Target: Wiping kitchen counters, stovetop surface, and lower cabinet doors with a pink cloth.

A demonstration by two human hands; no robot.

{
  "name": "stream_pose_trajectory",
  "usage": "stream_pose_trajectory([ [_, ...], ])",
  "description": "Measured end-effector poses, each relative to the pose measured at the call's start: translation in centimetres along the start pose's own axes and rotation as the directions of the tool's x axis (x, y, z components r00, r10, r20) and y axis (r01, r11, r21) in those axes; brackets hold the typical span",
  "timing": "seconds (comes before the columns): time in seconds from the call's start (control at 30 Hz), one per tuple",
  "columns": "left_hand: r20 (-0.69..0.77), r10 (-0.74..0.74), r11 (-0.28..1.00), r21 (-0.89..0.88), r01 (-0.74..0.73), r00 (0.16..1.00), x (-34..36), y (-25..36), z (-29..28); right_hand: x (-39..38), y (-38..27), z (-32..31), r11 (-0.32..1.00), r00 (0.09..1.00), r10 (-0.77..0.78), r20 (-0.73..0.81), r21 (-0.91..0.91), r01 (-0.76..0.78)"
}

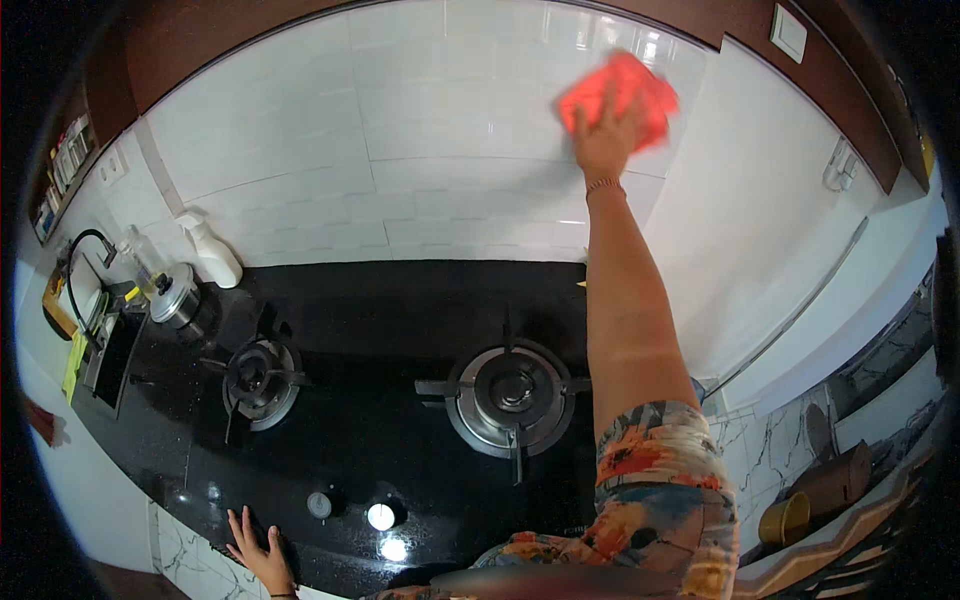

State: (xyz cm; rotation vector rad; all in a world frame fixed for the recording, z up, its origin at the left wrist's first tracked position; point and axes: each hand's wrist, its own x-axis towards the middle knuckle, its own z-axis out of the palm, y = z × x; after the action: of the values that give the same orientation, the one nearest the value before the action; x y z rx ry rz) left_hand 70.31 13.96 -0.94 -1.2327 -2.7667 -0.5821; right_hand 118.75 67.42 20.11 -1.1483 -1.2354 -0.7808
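Note:
A red cloth (655, 105) lies pressed against the white tiled wall (430, 130), high up near its right end. My right hand (605, 135) is spread over the cloth and holds it to the tiles; both are slightly blurred. My right arm reaches up over the right side of the black gas hob (370, 430). Down at the hob's front left edge, my left hand (258, 555) rests flat on the black surface with its fingers apart and holds nothing.
Two burners, a larger right one (512, 395) and a smaller left one (260, 382), carry raised supports. Two knobs (380, 517) stand near the front. A white spray bottle (212, 250), a lidded metal pot (175, 297) and a sink (115, 360) are at the left.

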Motion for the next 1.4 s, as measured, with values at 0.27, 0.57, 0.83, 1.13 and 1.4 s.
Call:
stream_pose_trajectory([
  [0.27,0.006,-0.019,1.0,-0.023,0.019,1.0,0.3,1.1,-0.5,-11.4,1.5,2.8,0.724,0.724,0.69,0.002,0.021,-0.69],
  [0.57,-0.008,-0.008,0.998,-0.065,0.008,1.0,0.0,0.9,-0.7,-3.3,-7.7,1.6,0.964,0.903,-0.265,0.338,0.065,0.259],
  [0.83,0.0,0.002,0.996,-0.091,-0.002,1.0,0.2,1.9,-1.1,-18.8,-1.4,1.3,0.544,0.225,-0.781,0.583,0.458,0.703],
  [1.13,-0.008,-0.02,0.994,-0.11,0.019,1.0,0.0,1.7,-0.8,-0.2,-7.2,2.3,0.941,0.928,-0.307,0.212,-0.075,0.329],
  [1.4,-0.012,0.004,0.996,-0.085,-0.005,1.0,-0.1,1.3,-0.9,-3.5,-13.5,5.2,0.71,0.632,-0.643,0.432,0.028,0.704],
])
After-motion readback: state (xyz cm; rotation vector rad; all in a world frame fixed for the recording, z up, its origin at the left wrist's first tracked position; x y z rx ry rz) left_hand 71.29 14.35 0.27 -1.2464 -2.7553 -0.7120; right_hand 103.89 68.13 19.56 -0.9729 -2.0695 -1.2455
